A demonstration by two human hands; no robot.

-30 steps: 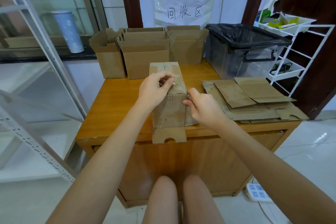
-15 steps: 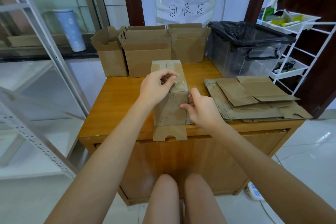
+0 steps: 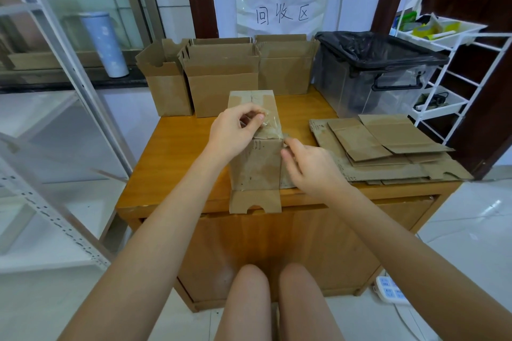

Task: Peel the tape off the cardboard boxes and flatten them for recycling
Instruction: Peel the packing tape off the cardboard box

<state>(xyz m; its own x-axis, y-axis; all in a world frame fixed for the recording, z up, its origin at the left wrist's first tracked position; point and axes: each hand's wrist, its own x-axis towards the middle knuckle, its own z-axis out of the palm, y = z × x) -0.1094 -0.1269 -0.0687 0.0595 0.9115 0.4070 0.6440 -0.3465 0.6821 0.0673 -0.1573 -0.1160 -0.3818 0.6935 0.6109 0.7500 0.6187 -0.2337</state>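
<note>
A small brown cardboard box stands upright at the front of the wooden table, one flap hanging over the table's edge. Clear tape is partly lifted from the box's top near corner. My left hand pinches the loose tape end above the box top. My right hand is at the box's right front corner, its thumb and fingertips pinched on the tape's edge there. Three open cardboard boxes stand at the table's back. A pile of flattened boxes lies on the right.
A clear plastic bin lined with a black bag stands at the back right. A white wire rack is beyond the table's right side. A metal shelf frame stands on the left. A power strip lies on the floor. My knees are under the table's front.
My right hand has moved up the box's right side to the top corner. My left hand has kept its pinch on the tape and lifted it slightly.
</note>
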